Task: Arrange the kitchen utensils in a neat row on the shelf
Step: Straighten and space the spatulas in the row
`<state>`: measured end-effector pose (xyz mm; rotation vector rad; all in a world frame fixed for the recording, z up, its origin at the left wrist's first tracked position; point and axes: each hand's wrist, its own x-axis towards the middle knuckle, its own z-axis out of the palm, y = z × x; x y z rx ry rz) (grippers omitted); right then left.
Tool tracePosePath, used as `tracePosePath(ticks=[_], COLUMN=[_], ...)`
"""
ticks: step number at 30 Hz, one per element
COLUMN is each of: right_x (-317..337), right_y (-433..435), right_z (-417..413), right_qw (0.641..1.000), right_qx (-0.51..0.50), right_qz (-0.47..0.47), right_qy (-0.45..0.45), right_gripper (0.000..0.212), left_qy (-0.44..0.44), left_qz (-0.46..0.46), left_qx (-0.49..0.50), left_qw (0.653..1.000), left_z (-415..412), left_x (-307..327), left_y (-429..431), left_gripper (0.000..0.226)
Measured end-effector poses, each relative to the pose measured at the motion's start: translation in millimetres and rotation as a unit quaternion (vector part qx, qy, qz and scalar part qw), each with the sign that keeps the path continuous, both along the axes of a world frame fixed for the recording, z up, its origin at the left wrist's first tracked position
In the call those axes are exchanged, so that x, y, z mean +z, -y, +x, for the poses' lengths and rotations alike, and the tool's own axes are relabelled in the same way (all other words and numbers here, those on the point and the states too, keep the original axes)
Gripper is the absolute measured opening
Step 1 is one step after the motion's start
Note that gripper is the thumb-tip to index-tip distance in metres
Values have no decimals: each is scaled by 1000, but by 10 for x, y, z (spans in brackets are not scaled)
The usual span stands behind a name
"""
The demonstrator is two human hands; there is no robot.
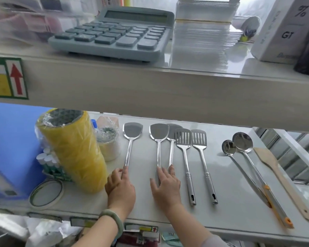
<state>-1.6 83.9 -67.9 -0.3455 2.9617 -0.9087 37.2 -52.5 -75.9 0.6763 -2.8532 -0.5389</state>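
Observation:
Steel utensils lie side by side on the white lower shelf (221,216), handles toward me. My left hand (120,187) curls around the handle end of the leftmost solid spatula (132,133). My right hand (166,186) lies flat, fingers spread, over the handles of the second solid spatula (159,133) and a third one (175,130), whose blade is partly tucked behind its neighbours. To the right lie two slotted turners (183,138) (199,139), then a gap. Beyond it, a small ladle (228,148), a larger ladle (243,142) and a wooden spatula (268,160) slant to the right.
Yellow wrapped tape rolls (73,152), a smaller wrapped roll (108,141) and a flat tape ring (46,192) crowd the shelf's left. A blue box (9,139) stands far left. The upper shelf (150,90) overhangs, carrying a calculator (114,34).

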Motion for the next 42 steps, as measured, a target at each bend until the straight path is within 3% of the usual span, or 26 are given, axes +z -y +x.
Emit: tracePosePath(ticks=[3, 7, 11, 17, 19, 22, 25, 30, 42], right_x=[62, 0, -32, -4, -15, 47, 207, 251, 198], right_y=[-218, -631, -855, -1189, -1211, -997, -613, -414, -645], right_z=[-42, -160, -189, -267, -291, -257, -173, -181, -113], right_qw=[998, 993, 994, 989, 984, 993, 999, 995, 997], right_qx=[-34, -62, -63, -88, -110, -69, -30, -12, -9], right_qz=[-38, 104, 84, 115, 133, 70, -16, 32, 36], right_qy=[-45, -2, 18, 19, -37, -64, 18, 93, 73], right_gripper=[55, 48, 48, 45, 41, 37, 45, 54, 61], left_qy=[-63, -43, 7, 27, 36, 49, 61, 81, 104], left_qz=[14, 98, 135, 126, 123, 112, 93, 84, 49], left_qx=[-54, -141, -140, -110, -107, -118, -119, -87, -107], left_qw=[996, 984, 981, 985, 986, 986, 987, 989, 988], left_z=[14, -36, -117, -148, -145, -128, -100, -82, -195], left_x=[64, 137, 139, 135, 141, 183, 217, 229, 242], left_y=[-171, -492, -733, -810, -823, -867, -912, -794, -665], left_gripper=[53, 45, 43, 43, 44, 46, 47, 48, 51])
